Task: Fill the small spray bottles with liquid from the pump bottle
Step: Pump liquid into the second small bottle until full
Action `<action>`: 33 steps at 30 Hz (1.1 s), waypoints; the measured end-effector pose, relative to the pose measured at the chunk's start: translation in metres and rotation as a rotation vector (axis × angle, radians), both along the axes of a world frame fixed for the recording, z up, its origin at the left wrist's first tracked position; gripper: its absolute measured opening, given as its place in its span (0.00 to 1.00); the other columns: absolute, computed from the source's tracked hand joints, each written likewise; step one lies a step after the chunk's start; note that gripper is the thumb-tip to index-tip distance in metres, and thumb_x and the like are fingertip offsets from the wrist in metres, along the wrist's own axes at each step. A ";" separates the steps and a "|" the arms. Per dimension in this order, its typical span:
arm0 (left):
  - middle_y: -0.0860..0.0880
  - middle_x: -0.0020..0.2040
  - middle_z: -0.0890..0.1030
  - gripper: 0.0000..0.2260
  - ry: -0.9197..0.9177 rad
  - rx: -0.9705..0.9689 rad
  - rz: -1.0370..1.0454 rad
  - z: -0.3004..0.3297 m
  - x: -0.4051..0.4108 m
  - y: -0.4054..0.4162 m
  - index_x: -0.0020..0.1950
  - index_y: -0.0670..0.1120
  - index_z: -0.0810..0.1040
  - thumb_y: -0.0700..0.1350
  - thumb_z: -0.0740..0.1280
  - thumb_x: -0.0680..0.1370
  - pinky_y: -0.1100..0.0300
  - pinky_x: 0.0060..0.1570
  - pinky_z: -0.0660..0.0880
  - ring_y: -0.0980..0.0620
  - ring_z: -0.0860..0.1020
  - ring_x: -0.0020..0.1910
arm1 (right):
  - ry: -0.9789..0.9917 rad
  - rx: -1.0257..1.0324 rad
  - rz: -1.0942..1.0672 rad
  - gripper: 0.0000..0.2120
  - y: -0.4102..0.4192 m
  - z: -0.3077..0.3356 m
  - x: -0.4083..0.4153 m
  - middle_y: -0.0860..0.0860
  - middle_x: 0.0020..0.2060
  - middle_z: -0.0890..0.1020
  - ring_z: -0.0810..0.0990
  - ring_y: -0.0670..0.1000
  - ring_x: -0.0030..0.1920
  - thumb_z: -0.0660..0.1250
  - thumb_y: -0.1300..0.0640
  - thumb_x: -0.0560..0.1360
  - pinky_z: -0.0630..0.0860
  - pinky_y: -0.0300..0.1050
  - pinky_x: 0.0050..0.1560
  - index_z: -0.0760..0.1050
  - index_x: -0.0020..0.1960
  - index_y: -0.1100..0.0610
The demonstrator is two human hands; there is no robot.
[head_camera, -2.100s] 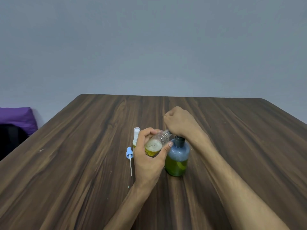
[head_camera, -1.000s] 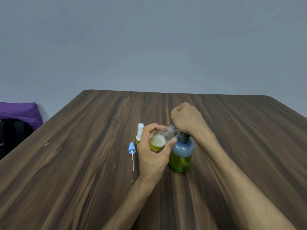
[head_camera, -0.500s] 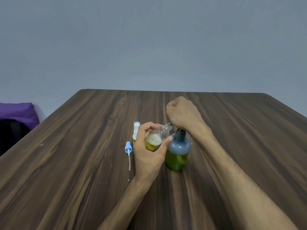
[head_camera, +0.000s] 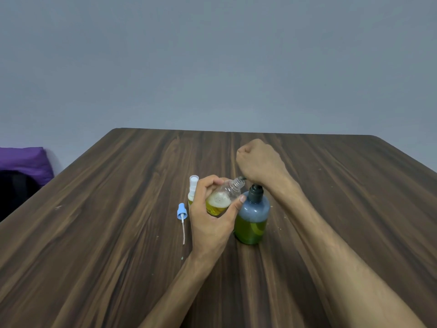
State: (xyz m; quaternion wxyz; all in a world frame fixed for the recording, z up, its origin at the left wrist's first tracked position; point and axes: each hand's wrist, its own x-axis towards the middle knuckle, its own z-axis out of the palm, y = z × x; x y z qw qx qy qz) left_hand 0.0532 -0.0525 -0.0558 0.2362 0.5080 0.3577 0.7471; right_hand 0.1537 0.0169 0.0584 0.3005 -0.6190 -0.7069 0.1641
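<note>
left hand gripping tilted spray bottle, neck meeting spout; right hand fisted, pressing pump bottle. risk: misaligned neck spilling onto table.

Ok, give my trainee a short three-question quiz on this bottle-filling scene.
1. True or false: the blue sprayer is screwed onto the clear bottle.
2. Which hand holds the clear bottle? A) left hand B) right hand
3. Fill in: the clear bottle's open neck is tilted towards the ____ of the pump bottle.

Key: 1 false, it lies on the table; 2 A; 3 spout.
</note>
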 end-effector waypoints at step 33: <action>0.49 0.55 0.85 0.23 -0.020 0.011 0.011 -0.001 0.001 0.002 0.58 0.55 0.77 0.37 0.81 0.71 0.55 0.60 0.81 0.45 0.85 0.58 | 0.000 -0.018 0.026 0.20 0.001 -0.003 0.000 0.46 0.23 0.67 0.66 0.54 0.30 0.56 0.62 0.70 0.63 0.46 0.32 0.65 0.21 0.53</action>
